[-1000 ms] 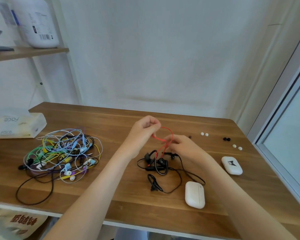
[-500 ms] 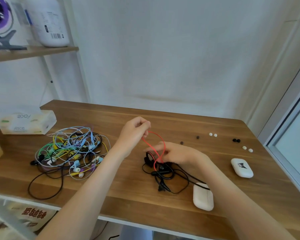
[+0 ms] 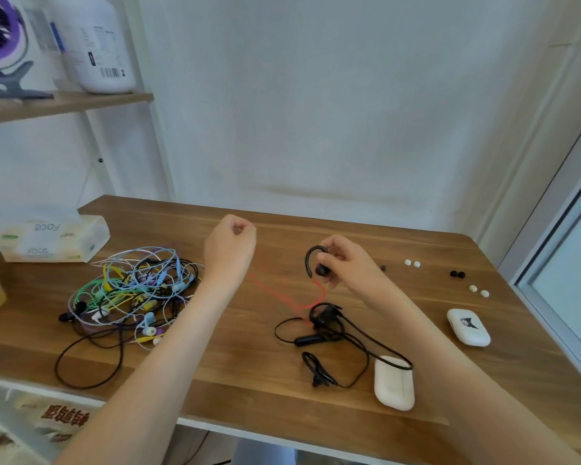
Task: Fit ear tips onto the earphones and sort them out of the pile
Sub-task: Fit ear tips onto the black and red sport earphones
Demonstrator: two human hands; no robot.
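Note:
My right hand (image 3: 348, 263) is raised above the wooden table (image 3: 242, 380) and pinches a black ear-hook earbud (image 3: 312, 263). A thin red cable (image 3: 282, 295) runs from the earbud down and to the left, blurred. My left hand (image 3: 230, 245) is lifted with its fingers curled, and the red cable's faint upper end leads to it. Under my right hand lies a black earphone set (image 3: 322, 330) with loose loops of cable. The tangled pile of coloured earphones (image 3: 131, 290) lies to the left. Loose white ear tips (image 3: 411, 263) and black ear tips (image 3: 457, 274) lie at the far right.
Two white charging cases lie on the right, a plain case (image 3: 393, 382) near the front edge and a printed case (image 3: 468, 327). A second pair of white ear tips (image 3: 478, 290) lies by the window frame. A tissue pack (image 3: 52, 239) sits at the back left under a shelf (image 3: 64, 104).
My right hand has lifted off the black earphone set and now holds the ear-hook earbud up. My left hand has risen and moved left, drawing the red cable out. The camera view shifted.

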